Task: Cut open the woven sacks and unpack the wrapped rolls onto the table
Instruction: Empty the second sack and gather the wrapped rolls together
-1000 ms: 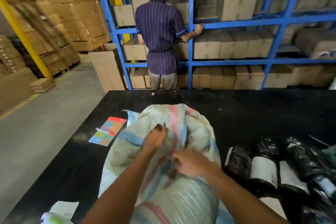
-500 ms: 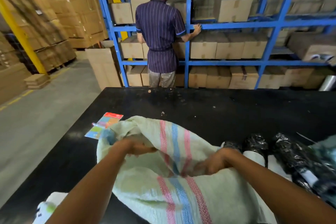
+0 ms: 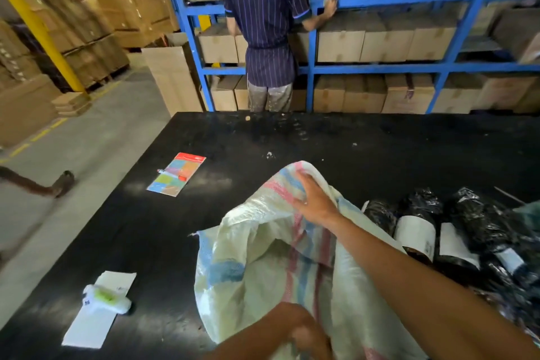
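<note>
Head view: woven sack [image 3: 263, 254] lies slumped on the black table [image 3: 380, 149], mouth gaping toward the near edge — right hand [image 3: 314, 202] on its far upper fold, fingers curled over the cloth, gripping it. Left hand [image 3: 304, 333] low at the sack's near edge, blurred — cannot tell its grip. Black-wrapped rolls [image 3: 415, 231] lie side by side just right of the sack.

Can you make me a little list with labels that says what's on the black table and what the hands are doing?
table: black
sack: striped, woven, lying open
right hand: on the sack's far end
left hand: at the sack's near edge, grip unclear
rolls: black-wrapped, right of sack
card: colourful, far left
paper: white, near left
</note>
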Demonstrator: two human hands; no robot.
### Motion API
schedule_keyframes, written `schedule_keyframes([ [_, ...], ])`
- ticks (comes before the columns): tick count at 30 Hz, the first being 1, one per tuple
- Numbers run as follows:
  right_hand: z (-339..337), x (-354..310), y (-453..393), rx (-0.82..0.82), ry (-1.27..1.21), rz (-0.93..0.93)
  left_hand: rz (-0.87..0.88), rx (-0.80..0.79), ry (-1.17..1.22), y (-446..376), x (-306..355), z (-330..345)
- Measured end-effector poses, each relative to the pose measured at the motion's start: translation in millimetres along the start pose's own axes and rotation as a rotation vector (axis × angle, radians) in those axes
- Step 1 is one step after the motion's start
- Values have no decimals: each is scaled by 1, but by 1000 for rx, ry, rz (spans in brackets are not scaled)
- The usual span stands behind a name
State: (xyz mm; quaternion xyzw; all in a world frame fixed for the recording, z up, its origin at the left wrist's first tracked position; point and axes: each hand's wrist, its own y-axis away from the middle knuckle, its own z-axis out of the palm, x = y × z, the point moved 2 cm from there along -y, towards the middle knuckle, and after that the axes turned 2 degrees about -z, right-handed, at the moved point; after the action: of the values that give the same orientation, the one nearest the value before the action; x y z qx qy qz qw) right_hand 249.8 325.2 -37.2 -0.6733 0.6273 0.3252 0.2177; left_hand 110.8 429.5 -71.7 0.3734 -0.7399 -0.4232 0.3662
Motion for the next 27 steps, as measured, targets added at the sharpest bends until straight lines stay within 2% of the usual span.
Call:
schedule_keyframes([
  [2,5,4,2,18,94,-38,116,146,-71,-8,-1,-16],
  [3,6,6,4,90,91,-23,149,291,-110,-15,-13,-29],
  [5,4,7,16,247,58,74,121,692,-236,-23,-44,-55],
  [6,3,8,22,256,71,128,80,842,-313,-25,-62,-68],
  [7,3,10,30,196,105,173,16,887,-361,-30,-80,-74],
  [10,10,33,51,-82,434,198,-163,743,-338,-44,-120,-76],
  [12,6,47,59,-187,558,91,-227,707,-274,-51,-145,-70],
  [15,-3,56,64,-492,710,-56,-275,702,-122,-43,-172,-65],
  [16,-3,55,60,-527,744,-82,-307,663,-123,-40,-177,-65],
  [18,5,48,49,-478,727,-93,-399,574,-136,-38,-180,-68],
  [20,24,34,31,-311,620,19,-450,587,-91,-36,-172,-67],
  [23,51,10,5,-55,206,293,-346,586,-115,-27,-130,-56],
  [25,60,3,-6,72,41,307,-240,476,-38,-29,-103,-39],
  [27,64,5,-12,129,53,269,-172,294,1,-41,-93,-16],
])
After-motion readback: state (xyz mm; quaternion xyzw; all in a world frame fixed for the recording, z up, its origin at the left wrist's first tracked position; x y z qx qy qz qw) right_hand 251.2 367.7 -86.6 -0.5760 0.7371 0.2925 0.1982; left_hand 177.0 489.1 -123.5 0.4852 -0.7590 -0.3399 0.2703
